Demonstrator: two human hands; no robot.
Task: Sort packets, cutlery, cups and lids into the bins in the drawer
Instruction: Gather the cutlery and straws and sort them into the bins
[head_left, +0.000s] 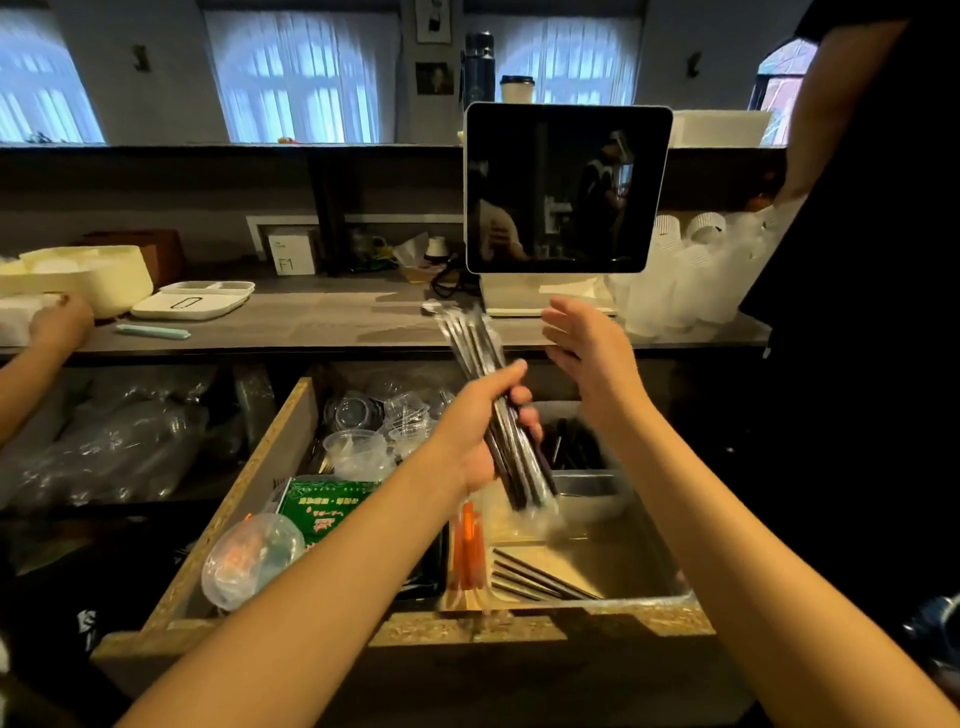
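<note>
My left hand (475, 428) is shut on a bundle of long dark wrapped cutlery sticks (470, 340), held tilted above the open wooden drawer (249, 499). Just right of the bundle's upper part, my right hand (589, 353) hovers with fingers spread and nothing in it. Below, a metal bin (636, 564) holds a few dark sticks (540, 577). Orange-tipped wrapped items (467, 551) lie beside it. Green packets (327, 501), a clear lidded cup (252, 556) and clear plastic cups (358, 452) fill the drawer's left and back.
A screen on a stand (566, 187) rises on the counter behind the drawer. Stacked white cups (685, 270) stand at the right beside a person in black (872, 260). Another person's hand (60, 322) reaches by cream trays (192, 299) at the left.
</note>
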